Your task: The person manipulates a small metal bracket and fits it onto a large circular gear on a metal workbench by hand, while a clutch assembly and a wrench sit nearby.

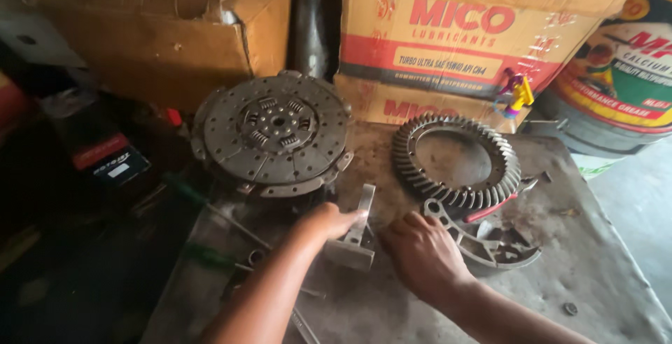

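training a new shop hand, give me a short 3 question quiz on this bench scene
1. True or false: the ring gear lies to the right of the clutch disc.
2. Which hand touches the metal bracket? A) left hand B) right hand C) neither
3. Fill in: the curved brake shoe lies just in front of the ____ gear.

Key:
1. True.
2. A. The left hand rests on the bracket; the right hand lies flat on the bench beside it.
3. ring
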